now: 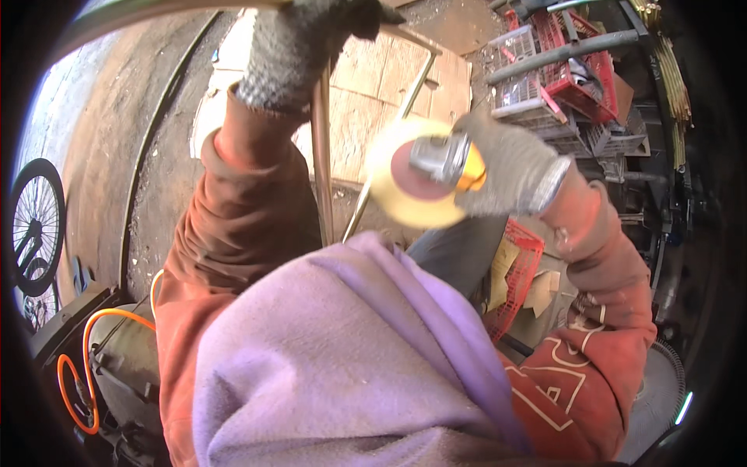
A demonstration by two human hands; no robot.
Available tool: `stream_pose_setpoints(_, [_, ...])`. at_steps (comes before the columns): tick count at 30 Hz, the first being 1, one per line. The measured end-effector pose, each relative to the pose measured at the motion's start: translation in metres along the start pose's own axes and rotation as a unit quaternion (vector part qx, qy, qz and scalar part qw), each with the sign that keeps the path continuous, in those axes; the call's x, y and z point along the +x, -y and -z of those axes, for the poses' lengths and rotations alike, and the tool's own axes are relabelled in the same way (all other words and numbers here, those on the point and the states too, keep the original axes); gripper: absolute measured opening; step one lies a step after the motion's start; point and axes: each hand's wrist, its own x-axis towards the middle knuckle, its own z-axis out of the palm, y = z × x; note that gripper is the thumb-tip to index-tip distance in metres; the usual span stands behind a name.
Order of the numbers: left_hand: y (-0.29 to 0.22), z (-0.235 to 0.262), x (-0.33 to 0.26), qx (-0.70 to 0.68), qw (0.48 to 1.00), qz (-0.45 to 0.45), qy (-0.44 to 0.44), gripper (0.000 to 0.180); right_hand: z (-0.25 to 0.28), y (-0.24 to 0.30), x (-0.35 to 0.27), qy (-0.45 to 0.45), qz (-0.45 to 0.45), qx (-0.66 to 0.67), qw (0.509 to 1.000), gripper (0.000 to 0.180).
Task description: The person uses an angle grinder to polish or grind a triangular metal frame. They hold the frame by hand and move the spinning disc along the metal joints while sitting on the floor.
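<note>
In a grey work glove, my left hand (299, 54) is closed round a bent metal tube frame (321, 148) near the top of the view. One tube of the frame curves off to the far left, and others run down toward my lap. My right hand (513, 167), gloved too, grips an angle grinder (440, 159) with a grey metal head and a yellow body. A wide pale-yellow disc (397, 206) with a reddish-brown centre sits on the grinder, its rim blurred. The disc overlaps a thin tube of the frame in the view; whether they touch I cannot tell.
Flattened cardboard (366, 70) lies on the dirty floor beyond my hands. Red and grey plastic crates (576, 86) stand at the far right, with another red crate (517, 272) by my leg. An orange hose (93, 327) loops at lower left, below a bicycle wheel (37, 226).
</note>
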Motion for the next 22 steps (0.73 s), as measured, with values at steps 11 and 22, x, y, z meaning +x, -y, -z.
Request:
stream_pose_setpoints(11, [0.012, 0.008, 0.006, -0.063, 0.994, -0.019, 0.091, 0.027, -0.028, -0.009, -0.016, -0.041, -0.012, 0.055, 0.998, 0.077])
stream_pose_setpoints(22, [0.008, 0.005, 0.003, -0.082, 0.99, -0.022, 0.109, 0.028, -0.047, 0.028, -0.045, 0.076, -0.002, 0.093, 0.993, 0.069])
